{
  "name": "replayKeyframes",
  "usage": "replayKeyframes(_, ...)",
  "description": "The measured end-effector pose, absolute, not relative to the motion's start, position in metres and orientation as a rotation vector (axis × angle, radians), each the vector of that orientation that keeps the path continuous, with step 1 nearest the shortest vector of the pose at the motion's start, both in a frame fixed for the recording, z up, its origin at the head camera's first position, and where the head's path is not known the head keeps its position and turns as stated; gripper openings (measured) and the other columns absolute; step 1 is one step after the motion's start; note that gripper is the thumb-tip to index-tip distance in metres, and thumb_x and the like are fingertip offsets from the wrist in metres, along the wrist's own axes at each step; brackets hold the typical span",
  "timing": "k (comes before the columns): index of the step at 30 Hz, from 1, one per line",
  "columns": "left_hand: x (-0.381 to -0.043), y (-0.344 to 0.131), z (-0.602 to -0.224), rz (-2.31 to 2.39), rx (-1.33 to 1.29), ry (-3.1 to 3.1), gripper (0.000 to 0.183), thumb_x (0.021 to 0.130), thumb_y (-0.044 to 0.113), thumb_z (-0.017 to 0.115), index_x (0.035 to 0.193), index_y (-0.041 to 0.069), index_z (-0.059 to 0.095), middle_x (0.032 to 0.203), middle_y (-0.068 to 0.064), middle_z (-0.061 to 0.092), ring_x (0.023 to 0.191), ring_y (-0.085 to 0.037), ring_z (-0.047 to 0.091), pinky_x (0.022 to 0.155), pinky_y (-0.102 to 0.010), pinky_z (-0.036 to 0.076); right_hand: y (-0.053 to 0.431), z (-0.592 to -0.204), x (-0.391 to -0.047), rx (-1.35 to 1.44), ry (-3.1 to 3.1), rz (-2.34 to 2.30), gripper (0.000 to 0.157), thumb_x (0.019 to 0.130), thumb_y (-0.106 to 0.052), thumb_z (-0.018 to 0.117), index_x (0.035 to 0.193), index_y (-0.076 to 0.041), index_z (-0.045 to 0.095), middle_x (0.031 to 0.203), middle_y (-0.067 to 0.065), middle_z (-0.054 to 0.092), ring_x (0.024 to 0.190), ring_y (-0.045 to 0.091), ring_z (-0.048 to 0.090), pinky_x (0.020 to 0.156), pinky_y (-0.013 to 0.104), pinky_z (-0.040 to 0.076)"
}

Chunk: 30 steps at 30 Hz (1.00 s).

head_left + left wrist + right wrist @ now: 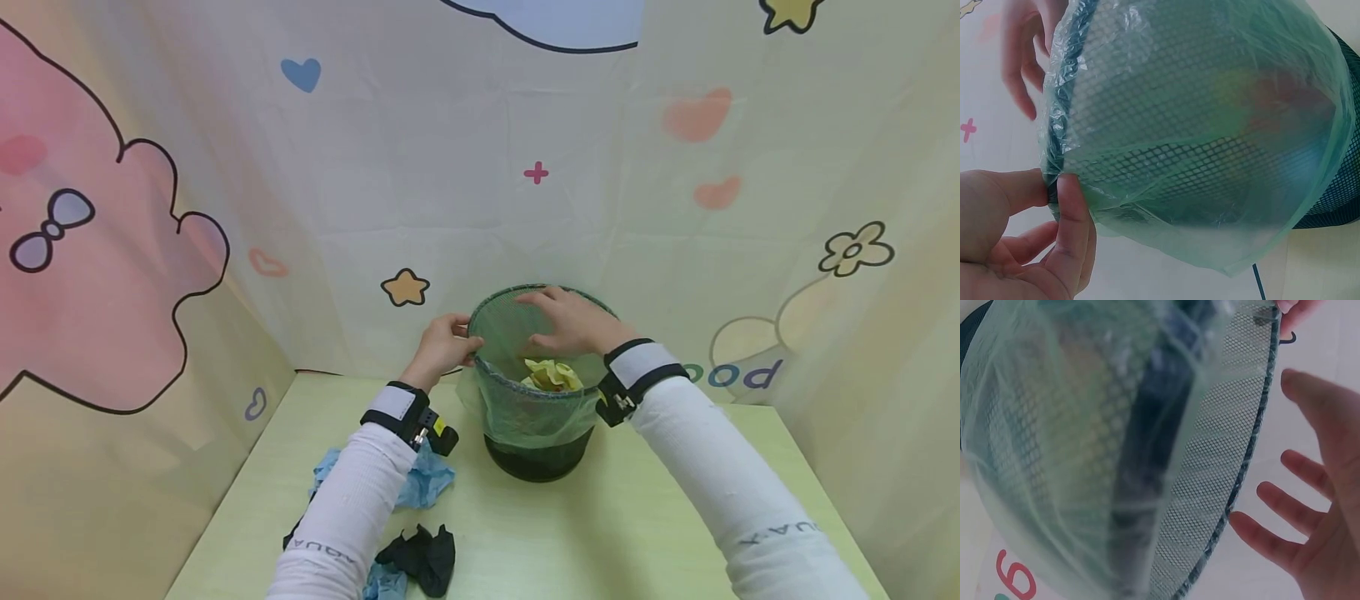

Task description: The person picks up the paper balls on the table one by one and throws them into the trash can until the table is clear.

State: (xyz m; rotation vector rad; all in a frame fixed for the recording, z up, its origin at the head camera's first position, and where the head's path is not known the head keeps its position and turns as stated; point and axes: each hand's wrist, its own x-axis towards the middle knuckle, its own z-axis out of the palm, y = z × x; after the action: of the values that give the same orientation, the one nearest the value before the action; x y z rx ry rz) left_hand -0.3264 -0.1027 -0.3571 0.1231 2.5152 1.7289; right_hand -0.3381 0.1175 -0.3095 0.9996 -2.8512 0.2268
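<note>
A dark mesh wastebasket [538, 463] stands upright near the back of the table, lined with a thin green bin bag [536, 423] folded over its rim. My left hand [441, 345] pinches the bag-covered rim at the left side, thumb on one face and fingers on the other. Over the basket's mouth hovers my right hand [572, 323], fingers spread and holding nothing. Crumpled yellow paper [553, 377] lies inside, below the right hand. Through the bag, the left wrist view shows a blurred reddish patch [1291, 100] beside the yellow.
Crumpled blue paper [427, 478] lies left of the basket, partly behind the left forearm. Closer to me are a crumpled black piece [426, 560] and another blue one [386, 583]. A printed curtain [450, 167] hangs right behind the basket.
</note>
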Motion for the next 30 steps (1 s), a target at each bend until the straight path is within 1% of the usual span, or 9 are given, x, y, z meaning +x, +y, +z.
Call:
replayKeyframes(5, -0.327, -0.102, -0.358, 1.735, 0.119, 2.514, 0.05, 0.088, 0.011, 0.062, 0.134, 0.003, 0.043, 0.119, -0.016, 0.049, 0.062, -0.012, 0.053, 0.07, -0.034, 0.057, 0.129, -0.31, -0.34, 0.878, -2.817, 0.172, 0.054, 0.086, -0.025, 0.064, 0.133, -0.007, 0.045, 0.116, 0.021, 0.052, 0.095, 0.035, 0.055, 0.081, 0.046, 0.049)
replayKeyframes(8, -0.327, -0.102, -0.358, 1.737, 0.118, 2.511, 0.05, 0.088, 0.011, 0.062, 0.134, 0.003, 0.043, 0.119, -0.016, 0.049, 0.062, -0.012, 0.054, 0.071, -0.035, 0.057, 0.136, -0.31, -0.34, 0.795, -2.839, 0.16, 0.052, 0.087, -0.024, 0.063, 0.132, -0.005, 0.045, 0.113, 0.023, 0.051, 0.088, 0.034, 0.055, 0.076, 0.046, 0.049)
replayKeyframes(14, -0.328, -0.102, -0.359, 1.744, 0.119, 2.498, 0.051, 0.088, 0.011, 0.062, 0.134, 0.003, 0.042, 0.123, -0.017, 0.048, 0.063, -0.013, 0.056, 0.074, -0.04, 0.056, 0.149, -0.308, -0.339, 0.635, -2.909, 0.163, 0.046, 0.089, -0.022, 0.06, 0.128, -0.002, 0.048, 0.114, 0.025, 0.049, 0.09, 0.038, 0.055, 0.076, 0.048, 0.049)
replayKeyframes(19, -0.328, -0.103, -0.358, 1.738, 0.11, 2.504, 0.051, 0.088, 0.011, 0.062, 0.134, 0.004, 0.043, 0.122, -0.017, 0.048, 0.065, -0.014, 0.057, 0.074, -0.039, 0.056, 0.158, -0.308, -0.339, 0.575, -2.929, 0.164, 0.044, 0.088, -0.021, 0.059, 0.126, 0.0, 0.049, 0.114, 0.028, 0.049, 0.092, 0.041, 0.055, 0.078, 0.051, 0.049)
replayKeyframes(25, -0.33, -0.103, -0.36, 1.737, 0.107, 2.509, 0.051, 0.088, 0.011, 0.063, 0.134, 0.004, 0.043, 0.121, -0.016, 0.049, 0.065, -0.014, 0.057, 0.074, -0.039, 0.057, 0.167, -0.31, -0.337, 0.47, -2.988, 0.167, 0.045, 0.089, -0.018, 0.056, 0.126, 0.005, 0.046, 0.117, 0.031, 0.047, 0.1, 0.044, 0.053, 0.084, 0.053, 0.047)
replayKeyframes(30, -0.33, -0.103, -0.361, 1.736, 0.11, 2.517, 0.051, 0.087, 0.011, 0.063, 0.134, 0.004, 0.044, 0.121, -0.016, 0.049, 0.065, -0.014, 0.057, 0.073, -0.038, 0.057, 0.171, -0.309, -0.333, 0.376, -3.008, 0.158, 0.043, 0.09, -0.018, 0.054, 0.124, 0.007, 0.045, 0.116, 0.032, 0.047, 0.098, 0.045, 0.053, 0.081, 0.054, 0.048)
